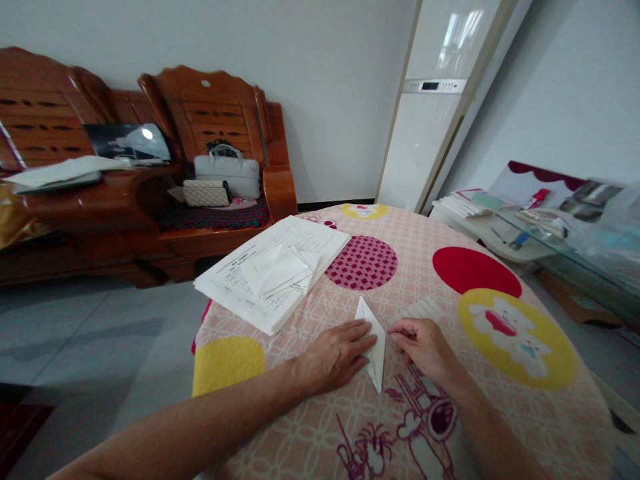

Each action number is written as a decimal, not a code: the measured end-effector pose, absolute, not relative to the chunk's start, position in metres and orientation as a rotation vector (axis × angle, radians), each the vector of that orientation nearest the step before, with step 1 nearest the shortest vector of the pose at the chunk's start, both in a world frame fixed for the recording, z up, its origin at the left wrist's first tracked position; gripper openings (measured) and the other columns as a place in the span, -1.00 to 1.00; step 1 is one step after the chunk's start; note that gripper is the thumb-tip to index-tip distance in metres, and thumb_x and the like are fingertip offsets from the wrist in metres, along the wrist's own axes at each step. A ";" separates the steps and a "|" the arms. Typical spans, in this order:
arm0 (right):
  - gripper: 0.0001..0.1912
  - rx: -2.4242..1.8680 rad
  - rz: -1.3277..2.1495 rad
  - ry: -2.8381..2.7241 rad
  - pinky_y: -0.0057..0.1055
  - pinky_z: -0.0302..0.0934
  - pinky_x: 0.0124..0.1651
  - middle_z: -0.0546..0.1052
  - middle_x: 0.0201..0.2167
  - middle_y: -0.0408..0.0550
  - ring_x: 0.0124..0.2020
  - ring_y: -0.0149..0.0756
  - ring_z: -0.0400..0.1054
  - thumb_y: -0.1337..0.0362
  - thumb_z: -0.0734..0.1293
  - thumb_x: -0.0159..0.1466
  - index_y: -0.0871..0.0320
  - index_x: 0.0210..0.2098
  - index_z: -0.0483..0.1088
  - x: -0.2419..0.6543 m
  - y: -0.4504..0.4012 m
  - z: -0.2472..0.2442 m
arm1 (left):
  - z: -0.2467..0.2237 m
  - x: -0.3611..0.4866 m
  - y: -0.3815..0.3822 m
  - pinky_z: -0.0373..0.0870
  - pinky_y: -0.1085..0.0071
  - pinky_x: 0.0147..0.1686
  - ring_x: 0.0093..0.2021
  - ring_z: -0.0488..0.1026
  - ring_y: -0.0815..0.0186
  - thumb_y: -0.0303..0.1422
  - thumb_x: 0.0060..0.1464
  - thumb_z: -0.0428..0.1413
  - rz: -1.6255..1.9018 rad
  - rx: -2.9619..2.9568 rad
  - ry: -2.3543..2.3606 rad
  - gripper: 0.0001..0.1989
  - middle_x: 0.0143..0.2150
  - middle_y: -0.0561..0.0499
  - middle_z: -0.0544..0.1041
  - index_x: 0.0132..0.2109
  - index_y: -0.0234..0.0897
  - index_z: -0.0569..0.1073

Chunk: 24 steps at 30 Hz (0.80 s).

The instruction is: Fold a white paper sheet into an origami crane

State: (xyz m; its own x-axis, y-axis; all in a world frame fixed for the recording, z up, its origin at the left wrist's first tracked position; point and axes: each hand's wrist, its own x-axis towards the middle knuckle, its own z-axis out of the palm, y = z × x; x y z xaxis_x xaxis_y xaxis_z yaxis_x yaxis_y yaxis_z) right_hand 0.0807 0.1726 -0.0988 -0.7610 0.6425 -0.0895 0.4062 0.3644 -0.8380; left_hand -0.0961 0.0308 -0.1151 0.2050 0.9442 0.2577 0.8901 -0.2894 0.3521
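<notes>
A white folded paper [379, 347], shaped like a narrow diamond, lies on the patterned tablecloth [310, 353] in front of me. My left hand [337, 353] rests on its left side, with the fingers stretched out across the surface. At the paper's right corner, my right hand [423, 347] has thumb and forefinger pinched together on the edge, the other fingers curled. Left of the hands is a stack of printed sheets [235, 293], and several folded white papers [283, 267] lie on top of it.
Wooden armchairs [215, 100] stand along the back wall, with a grey handbag [227, 173] and a quilted purse [205, 193] on one seat. A tall white air conditioner [425, 127] is behind the table. To the right, a glass-topped stand [560, 247] holds papers and plastic bags.
</notes>
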 end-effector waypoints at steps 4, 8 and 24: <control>-0.77 -0.820 1.204 -2.455 -0.56 0.08 -0.61 0.48 -0.60 -0.14 -0.66 -0.45 0.24 0.34 0.24 0.17 0.20 -0.34 0.55 0.060 0.183 -0.093 | -0.113 -0.096 0.032 0.29 0.19 0.21 0.25 0.27 0.12 -0.37 0.22 0.02 0.686 2.333 1.764 -0.61 0.19 -0.17 0.39 0.18 -0.27 0.33; -0.75 -0.752 1.051 -2.497 -0.54 0.09 -0.56 0.48 -0.61 -0.14 -0.61 -0.40 0.27 0.34 0.23 0.15 0.22 -0.32 0.56 0.037 0.194 -0.093 | -0.112 -0.095 0.032 0.28 0.19 0.21 0.25 0.27 0.12 -0.39 0.20 0.03 0.702 2.326 1.737 -0.62 0.16 -0.15 0.41 0.16 -0.25 0.33; -0.73 -0.820 0.798 -2.638 -0.50 -0.04 -0.49 0.36 -0.66 -0.16 -0.58 -0.42 0.19 0.28 0.27 0.16 0.20 -0.65 0.33 -0.007 0.206 -0.101 | -0.111 -0.097 0.032 0.24 0.20 0.23 0.26 0.24 0.08 -0.38 0.19 0.05 0.673 2.334 1.736 -0.62 0.21 -0.18 0.35 0.14 -0.30 0.35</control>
State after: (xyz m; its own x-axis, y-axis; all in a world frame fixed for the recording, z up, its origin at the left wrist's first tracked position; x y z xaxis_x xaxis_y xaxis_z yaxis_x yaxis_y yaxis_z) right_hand -0.0072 0.2062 -0.1007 -0.8053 0.5868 0.0853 0.4410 0.6889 -0.5753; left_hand -0.0968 0.0321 -0.1111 0.2270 0.9385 0.2600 0.8687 -0.3158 0.3816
